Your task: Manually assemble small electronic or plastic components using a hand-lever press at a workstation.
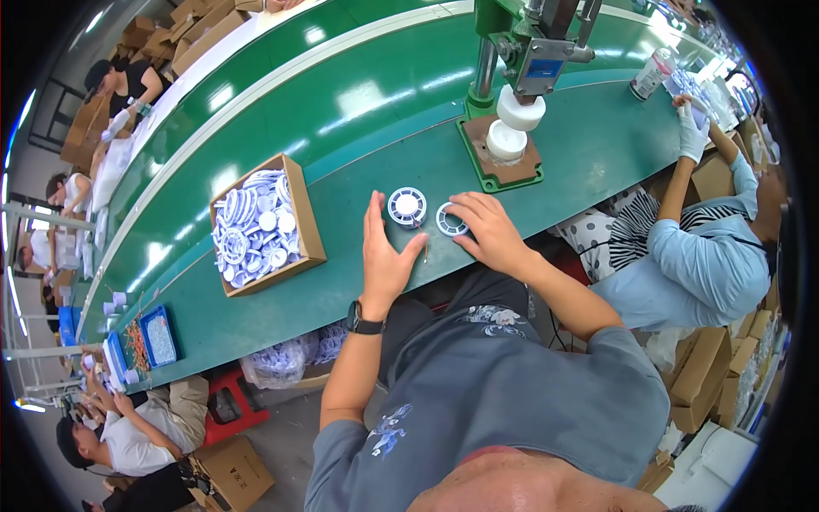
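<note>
Going left to right from my remote seat. Far left, a seated co-worker in a white top (141,433) is leaning toward the bench, a red stool (256,416) showing alongside. On the bench's left end, a blue bin (175,334) is holding small pale pieces. Next, an open carton (312,232) is sitting on the green bench (286,328), heaped with loose white and pale-violet round pieces. Below the bench edge, a clear plastic bag (277,363) is bulging with similar stuff.

Left hand (388,263), black watch (365,323) on its wrist, is standing wide: thumb spreading well away from the fingers, gripping nothing. I'm seeing the spoked round part (407,206) lying on the bench just beside it, up past the gap between fingers and thumb; can't tell if skin is touching it. Its white centre disc is facing up.

Right of that, apart from the round part, the pale ring (441,224) is sitting between thumb and fingers of my right hand (492,235), which are closing narrowly on its rim.

Behind, the green press (475,155) is holding an upper white die (521,109) over a lower white die (507,142), a gap showing between. Far right, a bottle (653,75) is standing near a co-worker's gloved hand (693,141).
</note>
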A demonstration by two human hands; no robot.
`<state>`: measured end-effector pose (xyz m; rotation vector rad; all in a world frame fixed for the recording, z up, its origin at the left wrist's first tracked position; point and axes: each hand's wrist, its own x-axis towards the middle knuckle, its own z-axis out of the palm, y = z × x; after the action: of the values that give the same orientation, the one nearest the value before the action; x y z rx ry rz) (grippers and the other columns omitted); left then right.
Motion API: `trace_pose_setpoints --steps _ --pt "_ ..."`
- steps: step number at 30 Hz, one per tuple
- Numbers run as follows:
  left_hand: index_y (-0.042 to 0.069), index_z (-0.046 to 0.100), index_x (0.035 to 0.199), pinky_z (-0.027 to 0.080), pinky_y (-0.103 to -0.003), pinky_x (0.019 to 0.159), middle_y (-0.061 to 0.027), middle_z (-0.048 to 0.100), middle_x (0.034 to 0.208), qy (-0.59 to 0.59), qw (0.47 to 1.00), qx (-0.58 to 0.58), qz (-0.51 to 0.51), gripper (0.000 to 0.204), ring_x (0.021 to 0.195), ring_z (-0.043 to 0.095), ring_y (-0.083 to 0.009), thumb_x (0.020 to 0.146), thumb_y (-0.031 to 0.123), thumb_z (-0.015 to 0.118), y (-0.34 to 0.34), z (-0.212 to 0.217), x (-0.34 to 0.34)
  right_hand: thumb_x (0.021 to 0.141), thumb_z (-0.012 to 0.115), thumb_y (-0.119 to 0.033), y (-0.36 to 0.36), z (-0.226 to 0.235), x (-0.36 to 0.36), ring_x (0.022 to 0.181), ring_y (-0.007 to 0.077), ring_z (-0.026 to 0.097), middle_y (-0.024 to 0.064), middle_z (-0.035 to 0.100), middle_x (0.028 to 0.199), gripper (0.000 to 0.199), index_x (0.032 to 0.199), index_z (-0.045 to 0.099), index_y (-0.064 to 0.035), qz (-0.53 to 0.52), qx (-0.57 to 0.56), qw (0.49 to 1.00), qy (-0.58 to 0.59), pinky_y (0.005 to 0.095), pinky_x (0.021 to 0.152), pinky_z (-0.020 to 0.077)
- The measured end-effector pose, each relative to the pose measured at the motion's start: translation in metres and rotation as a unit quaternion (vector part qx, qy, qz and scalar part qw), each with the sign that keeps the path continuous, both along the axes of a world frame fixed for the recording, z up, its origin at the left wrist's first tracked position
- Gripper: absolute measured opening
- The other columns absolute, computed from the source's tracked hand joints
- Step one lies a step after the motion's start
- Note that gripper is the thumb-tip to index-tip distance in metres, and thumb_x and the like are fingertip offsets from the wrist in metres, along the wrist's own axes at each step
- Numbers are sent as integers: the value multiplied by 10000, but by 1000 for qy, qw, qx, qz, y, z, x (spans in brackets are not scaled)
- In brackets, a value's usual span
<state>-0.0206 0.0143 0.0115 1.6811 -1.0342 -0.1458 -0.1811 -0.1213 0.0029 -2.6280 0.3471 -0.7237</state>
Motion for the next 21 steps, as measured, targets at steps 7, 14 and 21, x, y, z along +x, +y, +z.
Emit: trace_pose_setpoints --steps 7,14,21 --pt "-39 501 1309 473 -363 941 -201 617 1211 27 997 70 -29 645 1103 615 -280 732 57 774 -5 -1 1 728 750 -63 -2 14 12 1163 361 517 153 555 1236 519 1211 563 -49 -14 188 977 -96 427 991 421" --pt "-8 517 1293 489 -392 909 -207 614 1181 44 997 54 -19 644 1076 611 -345 708 41 782 8 -10 -4 705 773 -68 -3 25 29 1152 336 546 151 582 1247 451 1130 623 -54 9 248 957 -150 410 976 439" --pt "0 519 1298 489 -403 909 -206 615 1180 26 999 37 -18 648 1074 610 -349 704 42 774 9 -19 -2 689 788 -72 20 7 48 1161 321 546 145 596 1256 404 1065 645 -38 81 306 932 -177 396 979 439"
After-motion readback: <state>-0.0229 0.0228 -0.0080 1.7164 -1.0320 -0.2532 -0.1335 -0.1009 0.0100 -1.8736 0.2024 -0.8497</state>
